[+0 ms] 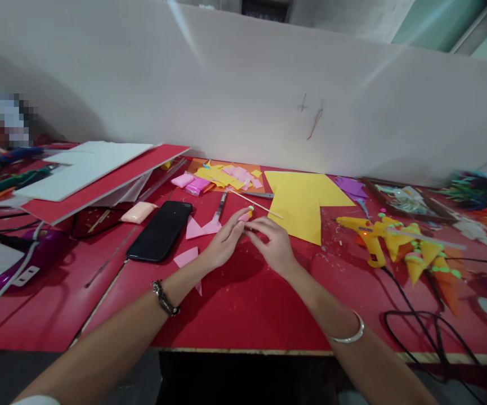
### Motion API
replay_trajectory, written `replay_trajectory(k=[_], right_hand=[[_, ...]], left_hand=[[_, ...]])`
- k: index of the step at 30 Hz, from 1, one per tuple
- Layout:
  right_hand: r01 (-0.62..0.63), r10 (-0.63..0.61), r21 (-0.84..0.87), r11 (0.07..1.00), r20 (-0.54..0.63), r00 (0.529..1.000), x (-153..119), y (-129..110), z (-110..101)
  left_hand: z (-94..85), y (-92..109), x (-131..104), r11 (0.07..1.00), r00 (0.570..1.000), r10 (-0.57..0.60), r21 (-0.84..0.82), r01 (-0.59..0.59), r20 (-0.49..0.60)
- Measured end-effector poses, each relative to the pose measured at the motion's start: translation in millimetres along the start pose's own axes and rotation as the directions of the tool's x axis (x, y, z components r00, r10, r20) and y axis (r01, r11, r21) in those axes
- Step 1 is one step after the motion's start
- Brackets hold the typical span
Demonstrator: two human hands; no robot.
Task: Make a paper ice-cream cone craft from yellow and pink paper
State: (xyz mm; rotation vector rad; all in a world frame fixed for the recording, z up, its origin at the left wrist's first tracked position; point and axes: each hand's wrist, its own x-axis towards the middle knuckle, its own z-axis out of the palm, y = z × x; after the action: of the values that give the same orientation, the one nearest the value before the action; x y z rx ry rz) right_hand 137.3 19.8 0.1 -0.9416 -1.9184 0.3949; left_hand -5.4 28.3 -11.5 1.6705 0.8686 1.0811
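My left hand (224, 241) is closed around a small pink and yellow piece (248, 214) with a light green tip, held just above the red table. My right hand (273, 243) comes in from the other side, its fingertips drawn together against the lower end of that piece; whether they grip anything is hidden. Beside my left hand lie pink foam sheet offcuts (187, 256) and a dark-handled tool (222, 206). A thin pale stick (257, 203) and a large yellow sheet (298, 209) lie beyond my right hand.
A black phone (160, 231) and a peach clay packet (138, 212) sit left. Yellow and pink scraps (230, 175) are heaped at the back. On the right, a yellow glue gun (365, 236) with its red light lit stands near yellow cones (415, 263) and looped black cable (433, 315).
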Motion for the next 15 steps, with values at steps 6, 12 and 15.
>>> replay_trajectory(k=[6, 12, 15], right_hand=[[-0.058, 0.056, -0.051, 0.997, -0.029, 0.998, -1.2, -0.3, 1.7], [-0.102, 0.102, 0.005, 0.995, -0.033, 0.994, -1.6, -2.0, 2.5], [-0.219, 0.233, 0.179, 0.959, -0.060, 0.971, -0.4, 0.0, 3.8]], left_hand=[[2.4, 1.1, -0.8, 1.000, 1.000, -0.019, 0.002, 0.019, -0.011], [4.3, 1.5, 0.2, 0.996, 1.000, 0.006, 0.086, -0.005, -0.008], [3.6, -0.5, 1.8, 0.994, 0.999, 0.031, 0.101, -0.028, -0.029]])
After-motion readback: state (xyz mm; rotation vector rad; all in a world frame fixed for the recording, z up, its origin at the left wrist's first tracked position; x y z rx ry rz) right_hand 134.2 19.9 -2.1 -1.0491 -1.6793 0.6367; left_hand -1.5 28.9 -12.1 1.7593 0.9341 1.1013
